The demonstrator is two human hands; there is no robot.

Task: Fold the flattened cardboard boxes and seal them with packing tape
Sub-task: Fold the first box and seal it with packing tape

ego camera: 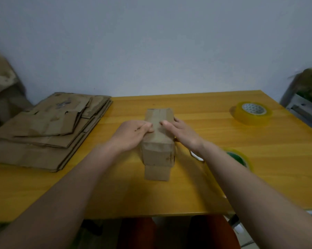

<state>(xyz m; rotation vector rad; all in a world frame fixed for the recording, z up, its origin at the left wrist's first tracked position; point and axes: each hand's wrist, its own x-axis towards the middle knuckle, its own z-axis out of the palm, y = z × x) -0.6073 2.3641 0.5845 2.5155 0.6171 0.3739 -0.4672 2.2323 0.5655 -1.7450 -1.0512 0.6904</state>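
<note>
A small brown cardboard box (157,151) stands folded up in the middle of the yellow wooden table (223,144), one flap lying flat toward me. My left hand (133,134) rests on its left top edge, thumb pressing the top face. My right hand (183,133) lies on the right top edge, thumb also on top and fingers down the right side. A roll of clear yellowish packing tape (251,113) sits at the far right of the table. A second tape roll (238,158) with a green core lies partly hidden behind my right forearm.
A stack of flattened cardboard boxes (44,133) covers the left of the table. A small white object (196,155) peeks out under my right wrist. More cardboard (1,83) leans at the far left, and a cluttered stand (305,97) stands off the right edge.
</note>
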